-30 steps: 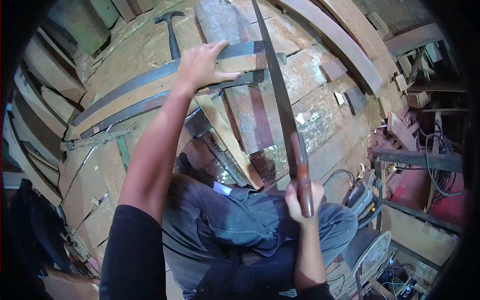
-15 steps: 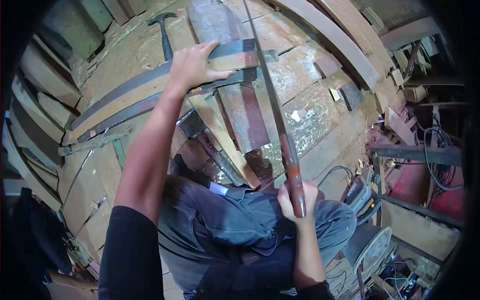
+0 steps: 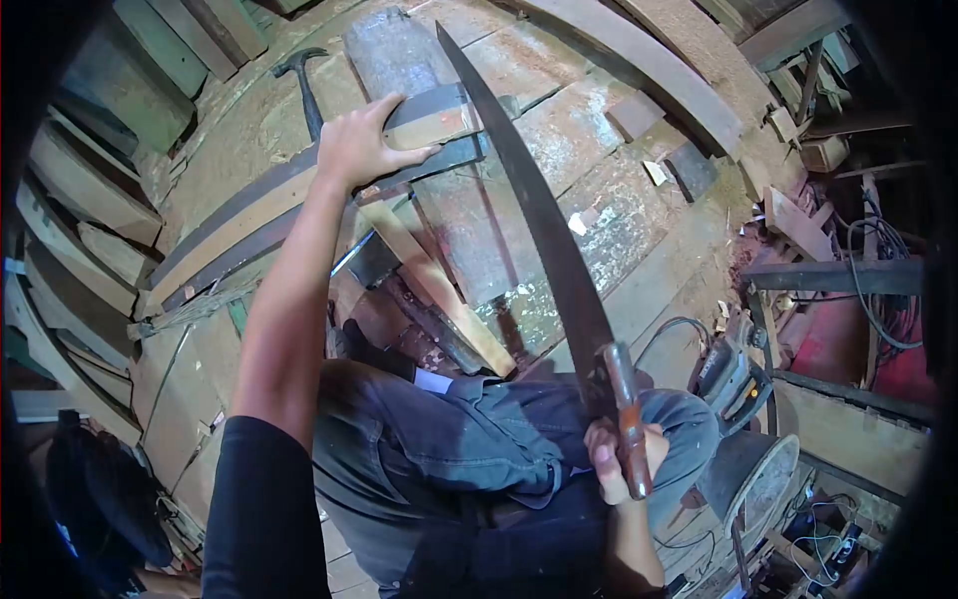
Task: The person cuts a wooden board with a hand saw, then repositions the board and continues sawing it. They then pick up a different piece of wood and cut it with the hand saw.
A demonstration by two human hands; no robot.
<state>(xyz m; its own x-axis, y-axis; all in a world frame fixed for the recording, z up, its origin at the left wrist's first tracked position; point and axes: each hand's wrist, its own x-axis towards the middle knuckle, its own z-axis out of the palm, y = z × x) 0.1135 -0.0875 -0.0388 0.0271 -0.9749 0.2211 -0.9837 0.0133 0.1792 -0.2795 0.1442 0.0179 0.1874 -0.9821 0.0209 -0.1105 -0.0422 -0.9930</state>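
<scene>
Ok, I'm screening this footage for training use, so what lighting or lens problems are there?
Head view: black, rounded borders cut off the corners, apparently a wide lens; head view: glare streaks the glossy brown saw handle; head view: dark clothing at lower left sinks into shadow, while the long dark saw blade looks fairly sharp.

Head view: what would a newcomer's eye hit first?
The long dark blade of the handsaw, slanting across the middle of the picture, its handle gripped in the right hand at lower centre-right. Next, the curved, striped wood sweeping from the left towards upper centre, with the left hand on it. Then the claw hammer lying just beyond that hand.
</scene>
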